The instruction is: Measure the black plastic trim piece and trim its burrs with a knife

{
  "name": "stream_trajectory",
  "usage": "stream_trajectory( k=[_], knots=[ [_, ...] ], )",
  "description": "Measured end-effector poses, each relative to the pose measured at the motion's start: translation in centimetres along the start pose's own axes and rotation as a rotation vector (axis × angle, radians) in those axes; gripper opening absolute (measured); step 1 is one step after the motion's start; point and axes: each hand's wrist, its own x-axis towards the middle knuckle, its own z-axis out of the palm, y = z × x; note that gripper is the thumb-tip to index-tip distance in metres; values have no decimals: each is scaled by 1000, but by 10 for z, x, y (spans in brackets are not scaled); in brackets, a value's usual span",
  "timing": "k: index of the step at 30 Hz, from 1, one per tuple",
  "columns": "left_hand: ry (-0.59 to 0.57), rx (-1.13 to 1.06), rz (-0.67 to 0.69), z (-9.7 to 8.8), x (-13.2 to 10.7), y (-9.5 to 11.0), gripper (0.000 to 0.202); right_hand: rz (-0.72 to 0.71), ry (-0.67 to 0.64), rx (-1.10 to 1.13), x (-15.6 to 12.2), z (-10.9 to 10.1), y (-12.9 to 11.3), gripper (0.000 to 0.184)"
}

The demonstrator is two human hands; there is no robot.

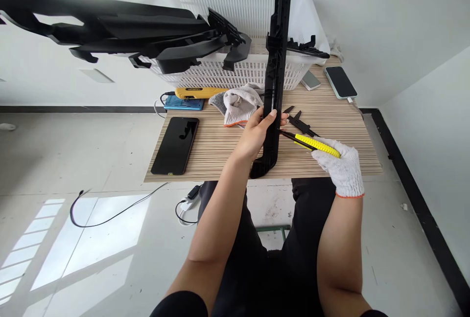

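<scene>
My bare left hand (259, 131) is closed around a long black plastic trim piece (275, 72), which stands nearly upright over the tabletop, its bent lower end near the front edge. In a white knitted glove, my right hand (341, 163) grips a utility knife (317, 145) with a ribbed yellow handle and black body. The knife's dark front end reaches the right side of the trim piece; its exact contact is too small to tell. Just beyond the knife lies a black caliper (300, 124), partly behind the trim piece. A crumpled white glove (242, 101) rests left of the piece.
A white plastic basket (235, 75) at the back holds several black plastic parts (147, 33) that stick out far left. On the striped table (216, 155) lie a black phone (175, 146), a yellow tool (198, 93), a blue box (183, 103) and a charging phone (340, 82). Cables trail below.
</scene>
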Motion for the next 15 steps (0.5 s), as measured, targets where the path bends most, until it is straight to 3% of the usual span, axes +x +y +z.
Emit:
stream_trajectory(
  k=[3,7,10,15],
  knots=[
    [-13,-11,1,0,0,0,9,41,-52,1,0,1,-1,53],
    [-13,-17,18,0,1,-1,8,28,13,22,1,-1,1,53],
    [-17,-19,13,0,0,-1,11,61,-60,-4,2,-3,2,56],
    [-23,-19,6,0,-1,0,12,77,-43,12,2,-4,2,54]
  ],
)
